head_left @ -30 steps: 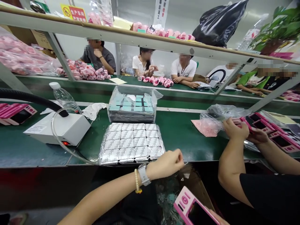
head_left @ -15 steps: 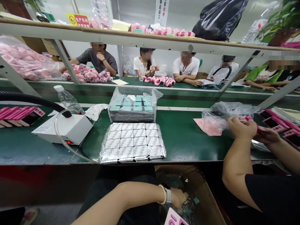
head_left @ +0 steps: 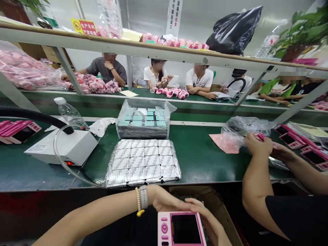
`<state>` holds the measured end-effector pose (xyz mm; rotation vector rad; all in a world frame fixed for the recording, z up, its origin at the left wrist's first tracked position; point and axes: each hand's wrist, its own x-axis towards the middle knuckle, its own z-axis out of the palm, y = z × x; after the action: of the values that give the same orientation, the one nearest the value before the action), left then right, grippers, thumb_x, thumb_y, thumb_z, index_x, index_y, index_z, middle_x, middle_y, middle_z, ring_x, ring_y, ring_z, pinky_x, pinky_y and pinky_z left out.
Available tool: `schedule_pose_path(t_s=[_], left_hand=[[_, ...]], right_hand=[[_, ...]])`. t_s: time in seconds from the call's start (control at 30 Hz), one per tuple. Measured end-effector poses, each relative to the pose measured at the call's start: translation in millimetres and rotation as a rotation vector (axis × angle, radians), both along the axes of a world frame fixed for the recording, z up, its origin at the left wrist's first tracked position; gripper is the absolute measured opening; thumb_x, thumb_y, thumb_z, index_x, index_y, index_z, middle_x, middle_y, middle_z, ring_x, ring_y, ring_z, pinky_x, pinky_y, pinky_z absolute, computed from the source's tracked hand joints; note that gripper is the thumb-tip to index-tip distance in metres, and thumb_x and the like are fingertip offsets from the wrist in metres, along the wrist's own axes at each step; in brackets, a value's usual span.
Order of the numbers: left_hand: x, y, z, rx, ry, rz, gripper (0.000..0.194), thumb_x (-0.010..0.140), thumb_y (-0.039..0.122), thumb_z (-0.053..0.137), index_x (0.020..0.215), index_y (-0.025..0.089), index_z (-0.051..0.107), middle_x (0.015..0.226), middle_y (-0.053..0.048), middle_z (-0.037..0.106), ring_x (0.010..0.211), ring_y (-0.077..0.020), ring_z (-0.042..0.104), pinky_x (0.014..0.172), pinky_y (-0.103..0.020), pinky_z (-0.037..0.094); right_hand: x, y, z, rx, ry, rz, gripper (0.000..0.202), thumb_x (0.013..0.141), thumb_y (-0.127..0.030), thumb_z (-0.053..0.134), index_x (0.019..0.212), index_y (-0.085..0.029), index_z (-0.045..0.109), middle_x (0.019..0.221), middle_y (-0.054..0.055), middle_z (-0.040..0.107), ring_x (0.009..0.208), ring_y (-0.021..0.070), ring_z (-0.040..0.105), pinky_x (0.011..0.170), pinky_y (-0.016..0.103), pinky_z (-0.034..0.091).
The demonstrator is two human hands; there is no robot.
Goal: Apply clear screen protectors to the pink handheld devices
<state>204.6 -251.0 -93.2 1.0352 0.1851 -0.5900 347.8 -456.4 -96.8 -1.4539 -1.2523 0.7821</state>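
A pink toy camera (head_left: 180, 227) with a dark screen and darker pink buttons is at the bottom, its screen side up toward me. My left hand (head_left: 167, 201), with a watch and a beaded bracelet at the wrist, lies along its top edge, fingers meeting those of my other hand. My right hand (head_left: 211, 220) holds the camera's right side. Most fingertips are hidden behind it. On the table edge ahead lies a plastic-wrapped sheet of white printed labels (head_left: 145, 162). Below the edge, partly covered by my hands, is a cardboard box (head_left: 221, 205).
A bagged stack of teal-topped pieces (head_left: 143, 119) stands behind the sheet. A white machine (head_left: 64, 145) with a hose is at left, beside a plastic bottle (head_left: 68, 109). At right, a co-worker's hands (head_left: 260, 145) handle a pink item near more pink cameras (head_left: 314, 155).
My left hand has come up out of the cardboard box and onto the camera. The camera has risen further into view, with my right hand now showing. The view has tilted slightly.
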Motion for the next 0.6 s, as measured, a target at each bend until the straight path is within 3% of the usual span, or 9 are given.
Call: schedule_pose_path(t_s=[0.07, 0.13, 0.2, 0.23, 0.27, 0.33, 0.37, 0.5, 0.6], left_hand=[[-30, 3, 13.8, -0.036, -0.051, 0.179, 0.074, 0.075, 0.090, 0.077, 0.103, 0.023, 0.083, 0.113, -0.012, 0.081, 0.116, -0.0354, 0.078, 0.090, -0.047, 0.066], [-59, 4, 28.5, -0.127, -0.056, 0.271, 0.080, 0.081, 0.094, 0.067, 0.107, 0.020, 0.082, 0.110, -0.015, 0.081, 0.101, -0.0319, 0.080, 0.084, -0.043, 0.067], [-87, 6, 42.5, -0.247, 0.016, 0.390, 0.081, 0.087, 0.093, 0.062, 0.105, 0.017, 0.082, 0.102, -0.017, 0.081, 0.080, -0.0261, 0.079, 0.071, -0.037, 0.066], [-102, 8, 48.7, -0.254, 0.060, 0.526, 0.076, 0.090, 0.089, 0.063, 0.105, 0.017, 0.082, 0.099, -0.017, 0.081, 0.075, -0.0236, 0.077, 0.067, -0.034, 0.064], [-116, 11, 54.2, -0.213, 0.095, 0.691, 0.070, 0.091, 0.084, 0.067, 0.109, 0.018, 0.081, 0.097, -0.016, 0.081, 0.073, -0.0229, 0.077, 0.066, -0.033, 0.064], [-142, 23, 62.7, -0.043, 0.112, 1.000, 0.063, 0.093, 0.076, 0.073, 0.126, 0.023, 0.075, 0.094, -0.013, 0.081, 0.072, -0.0232, 0.077, 0.066, -0.033, 0.064], [-152, 31, 65.8, 0.051, 0.107, 1.113, 0.067, 0.091, 0.075, 0.076, 0.135, 0.025, 0.071, 0.093, -0.012, 0.081, 0.072, -0.0243, 0.077, 0.065, -0.033, 0.064], [-174, 67, 71.9, 0.293, 0.088, 1.435, 0.082, 0.080, 0.075, 0.087, 0.140, 0.025, 0.065, 0.081, -0.008, 0.077, 0.066, -0.0276, 0.076, 0.057, -0.034, 0.062], [-171, 85, 70.3, 0.334, 0.055, 1.531, 0.076, 0.073, 0.070, 0.094, 0.128, 0.026, 0.064, 0.074, -0.004, 0.073, 0.062, -0.0270, 0.074, 0.055, -0.034, 0.061]], right_hand=[[1, 33, 6.0, -0.012, 0.043, 0.133, 0.068, 0.080, -0.054, 0.097, 0.141, -0.038, 0.072, 0.160, 0.013, 0.063, 0.144, 0.0395, 0.066, 0.119, 0.057, 0.057], [3, 69, 18.0, -0.037, 0.080, 0.340, 0.088, 0.070, -0.059, 0.102, 0.148, -0.037, 0.069, 0.166, 0.014, 0.058, 0.153, 0.0426, 0.058, 0.127, 0.059, 0.048], [2, 107, 33.1, -0.064, 0.084, 0.533, 0.097, 0.070, -0.066, 0.100, 0.156, -0.036, 0.064, 0.168, 0.014, 0.058, 0.158, 0.0418, 0.054, 0.130, 0.058, 0.044], [-1, 127, 39.9, -0.067, 0.050, 0.569, 0.092, 0.078, -0.068, 0.094, 0.158, -0.035, 0.062, 0.167, 0.014, 0.060, 0.156, 0.0397, 0.056, 0.128, 0.056, 0.047], [-6, 147, 45.2, -0.056, -0.016, 0.546, 0.081, 0.088, -0.068, 0.086, 0.157, -0.035, 0.062, 0.163, 0.013, 0.063, 0.152, 0.0369, 0.061, 0.125, 0.054, 0.052], [-21, 186, 49.5, -0.011, -0.231, 0.367, 0.050, 0.107, -0.057, 0.065, 0.150, -0.032, 0.066, 0.153, 0.012, 0.070, 0.141, 0.0316, 0.070, 0.118, 0.051, 0.059], [-31, 205, 48.2, 0.009, -0.322, 0.265, 0.040, 0.109, -0.047, 0.062, 0.144, -0.030, 0.068, 0.149, 0.013, 0.071, 0.139, 0.0313, 0.069, 0.118, 0.052, 0.058], [-67, 264, 28.6, 0.007, -0.521, 0.101, 0.031, 0.099, -0.022, 0.070, 0.130, -0.020, 0.069, 0.143, 0.017, 0.069, 0.143, 0.0361, 0.060, 0.123, 0.058, 0.050], [-80, 285, 14.7, -0.035, -0.637, 0.059, 0.030, 0.090, -0.015, 0.077, 0.118, -0.019, 0.069, 0.133, 0.016, 0.069, 0.134, 0.0355, 0.061, 0.113, 0.055, 0.055]])
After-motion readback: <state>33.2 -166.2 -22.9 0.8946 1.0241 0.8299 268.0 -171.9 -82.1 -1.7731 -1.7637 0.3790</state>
